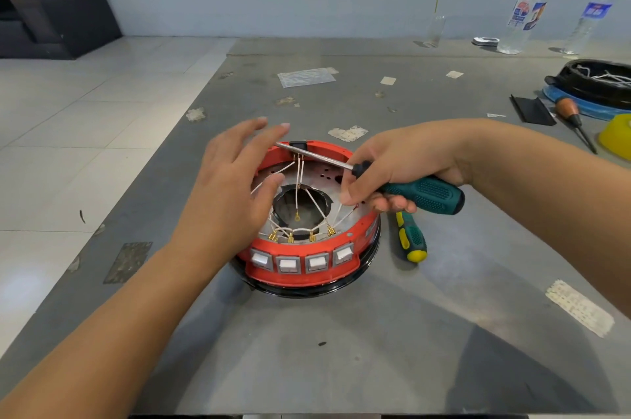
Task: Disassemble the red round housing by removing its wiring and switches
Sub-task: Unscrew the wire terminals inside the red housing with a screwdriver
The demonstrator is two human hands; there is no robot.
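The red round housing (341, 261) sits mid-table on a black ring. Several white rocker switches (287, 264) line its near wall. White wires (316, 205) with brass terminals cross its metal inside around a central hole. My right hand (392, 169) grips a green-handled screwdriver (426, 195) over the housing's right side. Its steel shaft points left across the far rim toward a black part (297, 144). My left hand (232, 186) hovers over the housing's left side with fingers spread and straight, holding nothing.
A second green-and-yellow screwdriver (411, 237) lies right of the housing. At the right edge are a black housing on a blue ring (596, 84), a wooden-handled tool (572, 113), a yellow piece (618, 137) and a black card (531, 109). Bottles (522, 17) stand at the back.
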